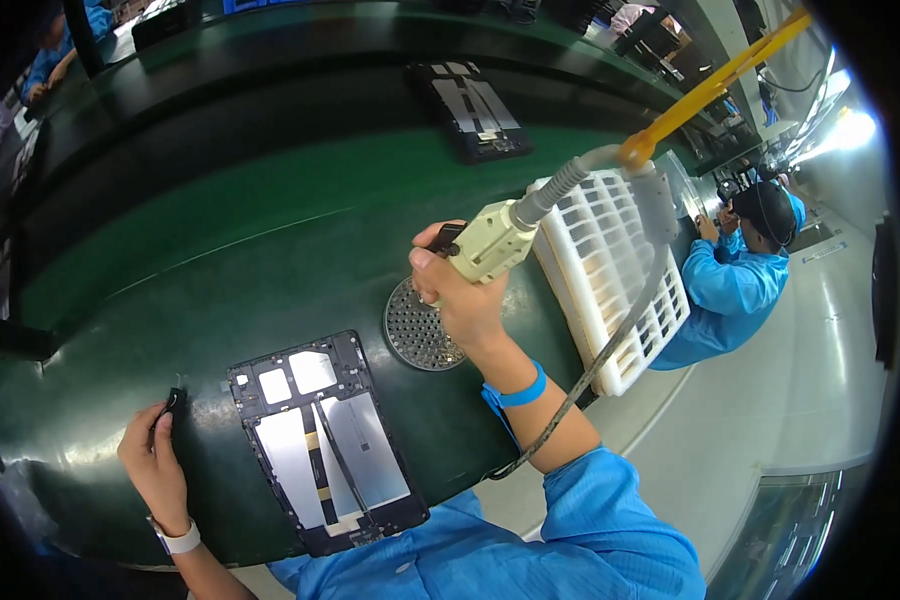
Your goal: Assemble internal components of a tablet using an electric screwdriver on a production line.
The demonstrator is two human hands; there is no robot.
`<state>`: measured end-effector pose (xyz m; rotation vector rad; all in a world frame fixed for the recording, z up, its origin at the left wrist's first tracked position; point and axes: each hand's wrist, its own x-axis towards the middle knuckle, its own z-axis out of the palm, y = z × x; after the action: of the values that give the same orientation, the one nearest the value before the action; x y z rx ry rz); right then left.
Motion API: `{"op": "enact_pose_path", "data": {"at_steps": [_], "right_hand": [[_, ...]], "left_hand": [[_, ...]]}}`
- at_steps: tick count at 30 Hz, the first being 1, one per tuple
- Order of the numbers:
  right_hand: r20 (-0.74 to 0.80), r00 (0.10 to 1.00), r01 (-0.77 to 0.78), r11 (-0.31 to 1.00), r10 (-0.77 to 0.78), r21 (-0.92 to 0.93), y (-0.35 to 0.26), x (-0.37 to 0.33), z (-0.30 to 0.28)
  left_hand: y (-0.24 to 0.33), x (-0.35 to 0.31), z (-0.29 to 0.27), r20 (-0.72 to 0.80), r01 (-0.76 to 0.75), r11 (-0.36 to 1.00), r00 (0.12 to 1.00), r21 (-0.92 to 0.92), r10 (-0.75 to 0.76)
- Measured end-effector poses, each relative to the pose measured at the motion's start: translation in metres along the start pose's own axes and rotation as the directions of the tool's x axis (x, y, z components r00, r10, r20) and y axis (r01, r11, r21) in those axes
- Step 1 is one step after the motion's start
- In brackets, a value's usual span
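My right hand point(465, 300) is wrapped round a cream electric screwdriver point(493, 243) with a ribbed grey cable sleeve. Below that hand, partly covered by it, is a round metal screw plate point(420, 335) dotted with holes. My left hand point(155, 470) pinches a small black part point(174, 402) just above the green bench at the left; its exact kind is too small to tell. Between my hands lies an opened tablet point(375, 420), its silvery inside facing up and its near end at the bench edge. Neither hand touches it.
White grid trays point(610, 285) are stacked at the right, with the tool's cable point(625, 325) hanging across them. A yellow strap point(715, 85) comes down from above. Another opened tablet point(475, 110) lies farther back. A co-worker in blue point(740, 275) is beyond the trays.
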<state>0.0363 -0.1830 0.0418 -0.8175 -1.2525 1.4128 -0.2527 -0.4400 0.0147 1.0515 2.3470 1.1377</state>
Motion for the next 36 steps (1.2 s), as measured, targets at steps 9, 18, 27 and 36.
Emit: {"op": "enact_pose_path", "data": {"at_steps": [9,18,27,36], "right_hand": [[0.026,1.000,0.009,1.000,-0.009,0.016,0.000,0.000,0.001],[-0.027,0.999,0.021,0.995,-0.018,0.099,0.003,-0.005,-0.001],[0.053,0.987,0.145,0.983,-0.151,0.113,-0.013,-0.020,-0.017],[0.264,0.963,0.077,0.993,-0.049,-0.094,-0.017,-0.040,0.052]], "left_hand": [[0.002,-0.004,-0.002,-0.190,-0.013,0.955,0.981,-0.297,-0.046],[0.097,0.027,0.048,0.223,-0.186,0.889,0.928,-0.419,0.299],[0.111,0.036,0.085,0.271,-0.008,0.795,0.938,-0.606,0.216],[0.071,0.044,0.065,0.268,0.244,0.584,0.962,-0.774,-0.048]]}}
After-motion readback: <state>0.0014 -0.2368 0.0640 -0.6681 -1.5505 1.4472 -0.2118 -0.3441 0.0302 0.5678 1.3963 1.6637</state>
